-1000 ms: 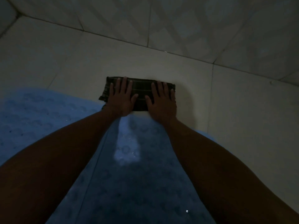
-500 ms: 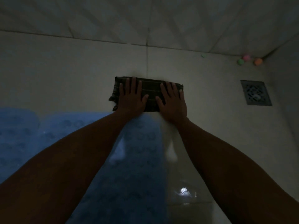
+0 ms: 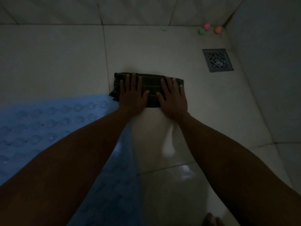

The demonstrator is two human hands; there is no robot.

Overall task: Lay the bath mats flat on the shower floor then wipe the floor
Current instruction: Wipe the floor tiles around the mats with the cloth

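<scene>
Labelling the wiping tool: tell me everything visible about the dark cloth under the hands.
The cloth is dark, with faint lighter stripes, folded into a flat oblong pad. It lies on the pale tiled floor, its left end at the blue bath mat's edge. The left hand and right hand press on it, fingers straight and spread. The dim light hides its true colour.

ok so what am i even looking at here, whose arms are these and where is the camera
The camera sits on a person's head and looks forward and down, so the two bare arms are that person's own. There is no machine here. Both hands, the left hand and the right hand, press flat with straight fingers on a dark folded cloth on the pale tiled shower floor. Nothing is gripped. A blue bath mat with round bumps lies on the left. A square floor drain sits far right, and some small coloured objects lie in the corner; what they are is unclear.
</scene>
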